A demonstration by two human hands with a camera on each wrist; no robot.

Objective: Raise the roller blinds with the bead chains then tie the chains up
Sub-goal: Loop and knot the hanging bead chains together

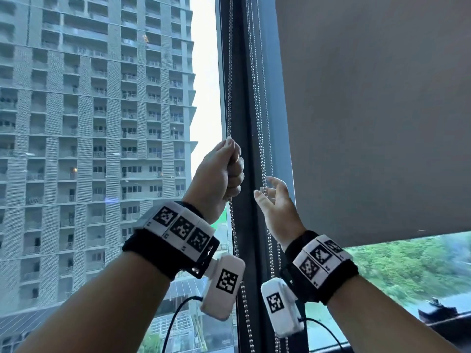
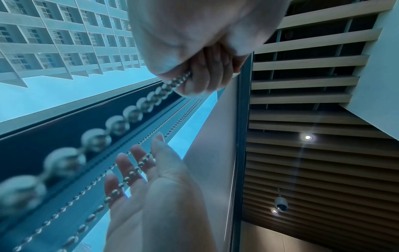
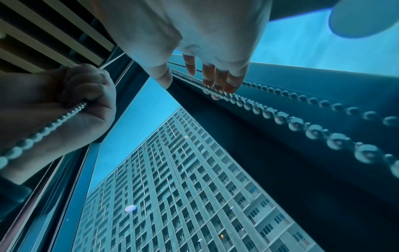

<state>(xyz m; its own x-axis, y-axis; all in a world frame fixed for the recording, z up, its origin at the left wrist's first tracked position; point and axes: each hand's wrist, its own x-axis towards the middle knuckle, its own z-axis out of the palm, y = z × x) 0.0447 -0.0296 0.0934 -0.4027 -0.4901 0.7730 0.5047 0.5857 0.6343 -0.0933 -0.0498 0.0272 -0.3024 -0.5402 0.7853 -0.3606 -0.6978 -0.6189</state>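
A metal bead chain hangs in front of the bare left pane. My left hand grips it in a fist at about chest height, also shown in the left wrist view with the chain running out below. To the right, a pair of thinner bead chains hangs along the dark frame. My right hand is open beside them, its straight fingers touching one chain. The grey roller blind covers most of the right pane, its bottom edge low.
A dark vertical window frame separates the two panes. A tall apartment block stands outside the glass. Overhead is a slatted wooden ceiling with a small camera. Cables hang from both wrist cameras.
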